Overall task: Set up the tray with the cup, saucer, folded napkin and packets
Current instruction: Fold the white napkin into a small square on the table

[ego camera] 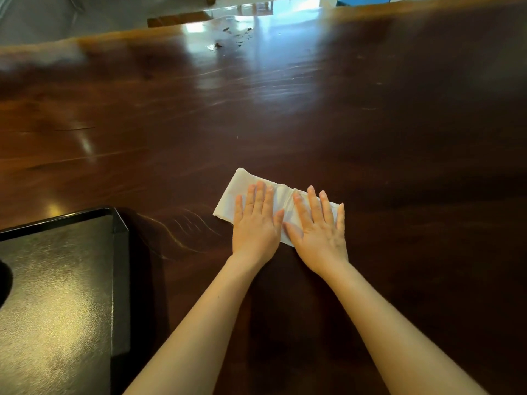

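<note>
Tray [57, 280], black with a raised rim, sits at the left on the dark wooden table [313, 124]. Well to its right lies the white folded napkin [236, 192]. The left hand [256, 220] presses flat on it, fingers straight and slightly spread; just beside it the right hand [319, 229] does likewise.

No text, label, brand, number or sign can be read anywhere in the head view. The napkin [241, 185] shows plain white, the tray [57, 280] plain black with a grainy sheen, and the table [370, 138] only dark wood grain and glare.
</note>
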